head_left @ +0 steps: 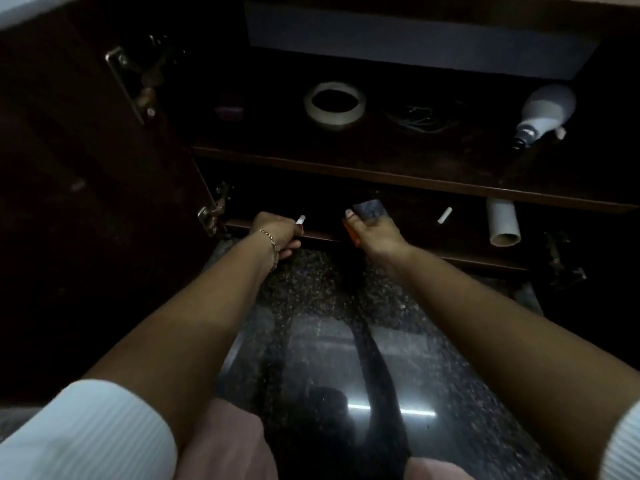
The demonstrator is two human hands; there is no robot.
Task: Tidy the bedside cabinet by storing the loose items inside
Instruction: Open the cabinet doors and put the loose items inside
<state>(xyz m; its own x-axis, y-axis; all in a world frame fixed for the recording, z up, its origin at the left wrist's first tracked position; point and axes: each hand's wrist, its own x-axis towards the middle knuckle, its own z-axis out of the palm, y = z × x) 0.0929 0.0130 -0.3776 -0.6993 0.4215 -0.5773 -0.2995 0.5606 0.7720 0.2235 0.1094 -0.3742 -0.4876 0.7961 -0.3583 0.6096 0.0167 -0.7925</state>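
The dark wooden bedside cabinet (398, 174) stands open in front of me, with an upper and a lower shelf. My left hand (275, 233) is curled around a small white stick with a red tip (300, 220) at the front edge of the lower shelf. My right hand (375, 233) holds an orange object (349, 233) together with a dark grey packet (369, 209), just inside the lower shelf. A short white stick (445, 215) lies loose on the lower shelf to the right.
The upper shelf holds a roll of tape (335, 105), thin tangled wires (420, 119) and a white light bulb (543, 112). A grey tube (503, 221) lies on the lower shelf at right. The cabinet door (86, 168) hangs open at left. Polished dark stone floor (329, 341) lies below.
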